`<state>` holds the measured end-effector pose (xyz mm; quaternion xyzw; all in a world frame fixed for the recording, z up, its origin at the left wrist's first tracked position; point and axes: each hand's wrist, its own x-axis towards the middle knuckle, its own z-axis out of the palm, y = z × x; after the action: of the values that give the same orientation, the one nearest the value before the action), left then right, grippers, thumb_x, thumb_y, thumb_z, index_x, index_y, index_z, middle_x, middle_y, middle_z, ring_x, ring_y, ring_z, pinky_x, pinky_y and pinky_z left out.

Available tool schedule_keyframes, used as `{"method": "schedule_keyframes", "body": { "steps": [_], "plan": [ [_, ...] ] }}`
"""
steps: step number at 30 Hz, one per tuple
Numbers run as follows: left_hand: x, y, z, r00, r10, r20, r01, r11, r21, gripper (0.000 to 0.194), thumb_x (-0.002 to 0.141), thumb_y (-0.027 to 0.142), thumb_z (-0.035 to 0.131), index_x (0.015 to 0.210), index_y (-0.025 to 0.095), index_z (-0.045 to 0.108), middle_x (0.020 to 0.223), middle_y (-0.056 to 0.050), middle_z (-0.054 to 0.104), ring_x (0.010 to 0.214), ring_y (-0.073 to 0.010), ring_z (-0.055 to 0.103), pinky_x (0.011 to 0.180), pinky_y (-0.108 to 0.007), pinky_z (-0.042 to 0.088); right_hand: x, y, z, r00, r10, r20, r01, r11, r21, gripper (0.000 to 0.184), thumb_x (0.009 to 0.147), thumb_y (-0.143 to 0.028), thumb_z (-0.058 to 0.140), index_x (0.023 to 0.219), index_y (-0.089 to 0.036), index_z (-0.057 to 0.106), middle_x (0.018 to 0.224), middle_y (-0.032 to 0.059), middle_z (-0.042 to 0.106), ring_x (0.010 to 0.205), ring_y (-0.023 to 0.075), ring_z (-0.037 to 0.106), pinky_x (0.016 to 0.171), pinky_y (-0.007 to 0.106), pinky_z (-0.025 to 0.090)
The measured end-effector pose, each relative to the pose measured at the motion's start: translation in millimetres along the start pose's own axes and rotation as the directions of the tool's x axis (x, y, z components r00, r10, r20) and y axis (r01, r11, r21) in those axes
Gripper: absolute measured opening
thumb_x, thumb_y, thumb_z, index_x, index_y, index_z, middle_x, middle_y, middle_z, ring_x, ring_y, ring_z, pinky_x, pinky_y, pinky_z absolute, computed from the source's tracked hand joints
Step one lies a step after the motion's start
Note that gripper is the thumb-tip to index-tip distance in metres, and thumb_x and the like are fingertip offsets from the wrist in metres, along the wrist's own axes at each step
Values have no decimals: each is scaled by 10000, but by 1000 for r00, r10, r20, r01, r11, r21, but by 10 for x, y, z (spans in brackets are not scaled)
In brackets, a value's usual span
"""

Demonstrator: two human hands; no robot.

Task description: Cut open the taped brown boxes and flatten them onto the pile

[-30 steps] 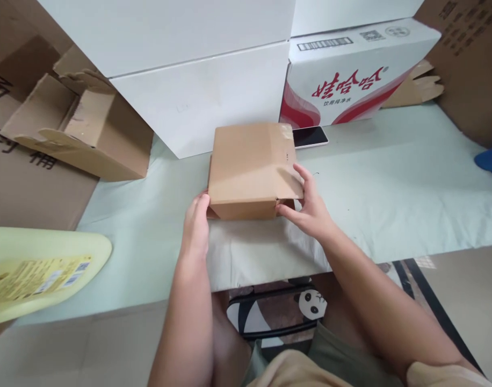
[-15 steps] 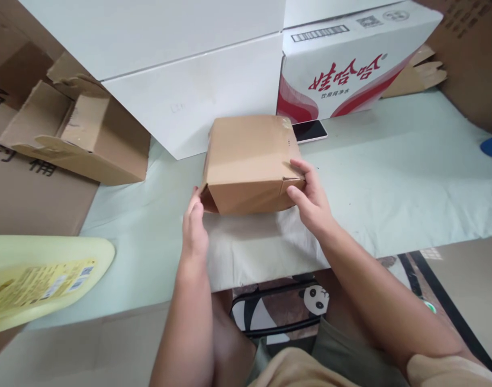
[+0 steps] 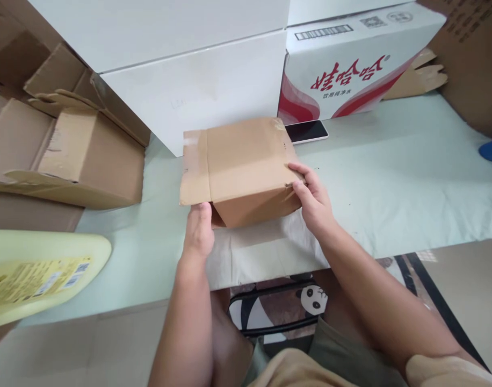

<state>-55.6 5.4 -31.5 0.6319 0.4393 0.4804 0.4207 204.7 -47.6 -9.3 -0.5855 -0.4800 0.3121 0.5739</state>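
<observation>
A brown cardboard box rests on the cloth-covered table in front of me. Its left top flap sticks out sideways, and a dark gap shows beneath it at the front left corner. My left hand is at that corner, thumb up against the flap's edge and the other fingertips hidden under it. With my right hand I grip the front right corner, fingers on top and thumb on the edge. Behind the box's right side lies a phone with a dark screen.
White cartons stand behind, one a red-printed water carton. To the left are an open cardboard box and a pale yellow bottle. A blue object sits at the right edge. The pale green cloth covers the table.
The left flap has swung up and outward from the box's side. My left hand has shifted slightly right, under the flap. The box has tilted a little; my right hand keeps its corner.
</observation>
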Motion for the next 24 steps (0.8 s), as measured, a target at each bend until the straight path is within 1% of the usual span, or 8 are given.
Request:
{"method": "schedule_keyframes", "body": {
  "steps": [5,9,11,13,17,20,22,24],
  "plan": [
    [9,58,-12,998,22,-51,-20,999,28,686,964,713,512,1419,209,607,1453,-156,654,1495,-303,506,1271,-430,368,-1,1,15,999,14,-40,-14,1000,9,396,937,-484,579,1264,-275,661,1310,73,700,1261,277,615,996,433,558],
    [38,125,-8,985,63,-158,-53,996,65,644,867,708,661,1234,180,704,1295,-154,730,1425,-321,570,1185,-413,465,-5,3,26,997,21,-71,-19,999,32,398,936,-507,586,1251,-274,660,1327,68,699,1291,278,609,1048,441,532],
    [33,155,-13,970,45,-237,-47,999,-4,557,837,687,676,1063,182,741,1105,-123,774,1273,-318,673,1075,-407,544,1,13,25,997,38,-74,-32,997,77,400,942,-538,577,1229,-275,672,1330,62,708,1292,281,620,1090,453,505],
    [16,204,-22,947,20,-319,-67,988,-137,452,837,628,623,853,189,727,863,-80,755,1000,-294,750,890,-392,606,16,35,22,994,60,-86,-48,990,135,421,949,-586,554,1198,-277,694,1317,55,722,1292,293,628,1120,472,477],
    [15,340,-56,928,-44,-369,-67,957,-283,262,752,422,591,635,193,638,564,-10,573,555,-178,595,559,-304,505,58,95,16,978,132,-162,-94,970,224,392,924,-584,556,1087,-279,740,1225,42,745,1232,293,643,1082,470,475],
    [75,366,-113,914,-100,-392,60,992,-112,199,716,376,637,737,187,699,682,-10,665,605,-156,584,591,-287,482,78,110,0,961,178,-213,-113,952,286,278,870,-470,593,984,-263,741,1092,35,751,1078,259,663,981,423,500],
    [107,325,-164,913,-112,-392,149,987,65,315,708,403,708,932,184,746,932,-44,765,831,-201,669,759,-320,531,83,95,-16,955,183,-233,-98,937,336,242,831,-425,599,935,-252,732,1016,33,741,984,243,657,906,396,505],
    [109,261,-211,940,-118,-321,183,966,182,465,691,426,786,1077,173,734,1069,-74,777,962,-242,683,857,-362,541,85,63,-28,954,177,-241,-74,921,383,225,800,-409,596,891,-245,719,949,33,723,907,229,641,838,375,500]
  ]
}}
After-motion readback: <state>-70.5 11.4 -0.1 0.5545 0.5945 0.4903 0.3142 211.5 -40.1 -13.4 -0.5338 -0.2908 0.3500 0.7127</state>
